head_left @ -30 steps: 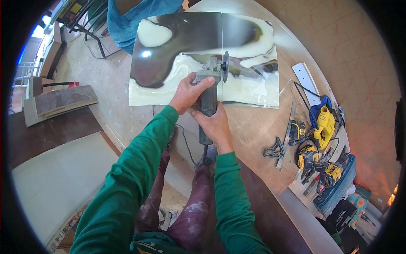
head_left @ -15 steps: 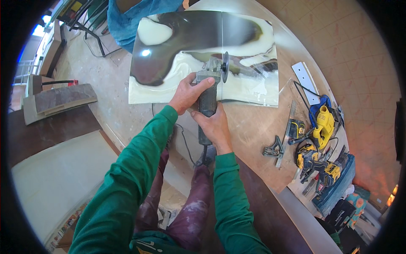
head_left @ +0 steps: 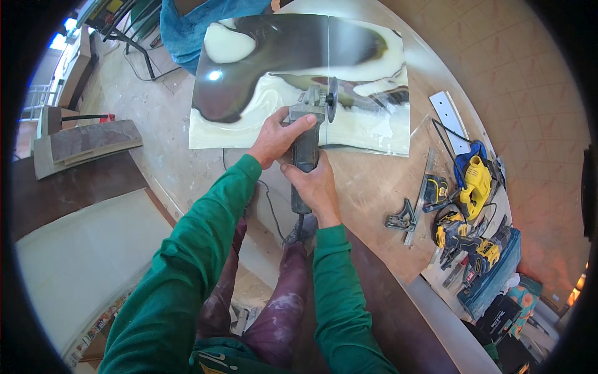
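Between both hands is a dusty grey angle grinder (head_left: 305, 149), its head pointing away from me. My left hand (head_left: 274, 138) is closed around the upper body near the gear head, thumb across the top. Lower down, my right hand (head_left: 316, 187) wraps the rear of the body from the right side. A thin cutting disc (head_left: 332, 100) stands upright on the grinder's right side, over a straight line across the panel. That glossy panel (head_left: 249, 75), swirled in cream, brown and black, lies beneath. Whether the disc touches it, I cannot tell.
On the wooden table (head_left: 374, 206) to the right lie a combination square (head_left: 403, 216), a tape measure (head_left: 436, 189), a yellow power tool (head_left: 476, 187) and several more tools. A white strip (head_left: 450, 121) lies farther back. The grinder's cord (head_left: 274, 212) hangs by my legs.
The view has shifted very slightly. My hands and the grinder keep practically the same place over the panel.
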Motion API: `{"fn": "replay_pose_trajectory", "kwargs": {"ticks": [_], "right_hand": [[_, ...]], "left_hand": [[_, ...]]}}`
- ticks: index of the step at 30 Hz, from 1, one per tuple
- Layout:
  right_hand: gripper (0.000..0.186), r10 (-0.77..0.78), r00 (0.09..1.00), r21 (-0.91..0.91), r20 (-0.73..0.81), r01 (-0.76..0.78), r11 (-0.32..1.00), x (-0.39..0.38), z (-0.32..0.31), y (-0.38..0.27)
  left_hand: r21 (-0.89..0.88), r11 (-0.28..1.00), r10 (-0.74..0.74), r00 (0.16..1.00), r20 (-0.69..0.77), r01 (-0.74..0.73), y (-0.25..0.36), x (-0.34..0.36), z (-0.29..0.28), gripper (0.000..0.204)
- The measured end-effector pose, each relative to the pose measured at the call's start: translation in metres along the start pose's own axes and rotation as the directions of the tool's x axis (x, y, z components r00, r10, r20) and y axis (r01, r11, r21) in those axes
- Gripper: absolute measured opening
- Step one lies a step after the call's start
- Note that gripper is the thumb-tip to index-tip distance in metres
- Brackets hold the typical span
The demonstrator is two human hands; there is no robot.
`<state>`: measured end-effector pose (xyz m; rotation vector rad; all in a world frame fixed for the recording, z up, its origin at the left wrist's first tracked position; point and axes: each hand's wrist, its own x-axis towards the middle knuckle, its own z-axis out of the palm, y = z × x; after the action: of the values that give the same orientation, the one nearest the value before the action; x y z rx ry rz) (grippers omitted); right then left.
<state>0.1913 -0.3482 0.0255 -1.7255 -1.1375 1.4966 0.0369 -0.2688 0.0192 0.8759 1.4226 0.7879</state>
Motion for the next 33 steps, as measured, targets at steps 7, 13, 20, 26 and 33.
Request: {"fn": "replay_pose_trajectory", "kwargs": {"ticks": [7, 13, 20, 26, 33], "right_hand": [[0.08, 0.005, 1.0, -0.019, -0.002, -0.005, 1.0, -0.003, 0.0, 0.0], [0.079, -0.029, 0.999, 0.012, -0.014, 0.029, 1.0, -0.003, 0.002, 0.009], [0.079, -0.017, 1.0, 0.022, -0.01, 0.017, 1.0, -0.005, 0.002, 0.008], [0.079, -0.021, 1.0, 0.022, -0.009, 0.022, 1.0, -0.009, 0.001, 0.006], [0.078, -0.02, 1.0, 0.055, -0.006, 0.02, 0.998, -0.01, 0.003, 0.007]], "left_hand": [[-0.008, 1.0, 0.008, 1.0, 0.005, -0.008, -0.003, -0.001, 0.0, 0.09], [-0.013, 1.0, 0.018, 1.0, 0.01, -0.018, -0.003, -0.004, 0.001, 0.09], [0.01, 1.0, 0.014, 1.0, -0.002, -0.014, -0.002, -0.007, 0.001, 0.089], [0.007, 1.0, 0.02, 1.0, 0.014, -0.02, -0.003, -0.01, 0.001, 0.089], [0.016, 1.0, 0.009, 1.0, 0.011, -0.009, -0.007, -0.008, 0.0, 0.088]]}}
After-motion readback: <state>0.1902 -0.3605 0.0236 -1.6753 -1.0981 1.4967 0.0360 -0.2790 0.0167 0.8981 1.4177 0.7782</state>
